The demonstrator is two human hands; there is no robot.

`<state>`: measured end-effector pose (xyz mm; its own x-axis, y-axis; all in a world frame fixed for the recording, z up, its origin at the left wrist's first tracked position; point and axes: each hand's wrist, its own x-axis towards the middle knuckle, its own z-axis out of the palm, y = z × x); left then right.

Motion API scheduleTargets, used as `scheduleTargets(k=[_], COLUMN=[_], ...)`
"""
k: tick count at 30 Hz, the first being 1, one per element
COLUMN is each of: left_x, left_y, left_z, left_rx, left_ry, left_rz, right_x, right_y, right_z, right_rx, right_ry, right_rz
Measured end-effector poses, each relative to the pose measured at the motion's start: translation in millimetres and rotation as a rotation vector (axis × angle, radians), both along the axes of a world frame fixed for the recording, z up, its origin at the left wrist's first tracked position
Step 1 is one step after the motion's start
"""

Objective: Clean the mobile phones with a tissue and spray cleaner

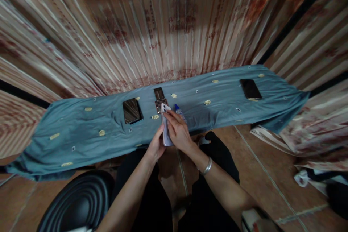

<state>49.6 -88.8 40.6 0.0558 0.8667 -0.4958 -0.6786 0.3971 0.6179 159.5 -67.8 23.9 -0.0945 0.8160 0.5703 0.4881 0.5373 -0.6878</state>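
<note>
A pale lilac smartphone [168, 140] is held over the near edge of the cloth-covered bench, its back with the camera lenses facing up. My left hand [157, 144] is closed around its left side and lower part. My right hand [178, 129] lies across the back from the right, its fingers bent and pressed together near the lenses; anything under the fingertips is hidden. Just right of the phone's upper end lies a clear bottle with a blue cap [177, 108]. Beyond the phone are a small dark patterned item [161, 104] and a dark rectangular device [158, 93].
The bench wears a rumpled teal cloth [223, 108]. Stacked dark phones or tablets [131, 111] lie left of my hands; another dark phone [250, 89] lies far right. Curtains [174, 25] hang behind. A round black stool [78, 203] stands at lower left.
</note>
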Motion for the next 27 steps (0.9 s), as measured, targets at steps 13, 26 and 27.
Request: scheduleTargets(k=[13, 26, 27], left_x=[-6.0, -9.4, -9.5], left_y=[1.1, -14.0, -14.9], left_z=[20.0, 8.6, 8.6], left_rx=[-0.093, -0.091, -0.101], left_ry=[0.022, 0.088, 0.098], left_rz=[0.079, -0.141, -0.145], right_x=[-3.8, 14.0, 14.3], right_y=[4.4, 24.5, 25.0], right_z=[-18.9, -18.6, -17.1], right_rx=[-0.065, -0.048, -0.035], right_ry=[-0.012, 0.034, 0.034], right_rz=[0.032, -0.055, -0.053])
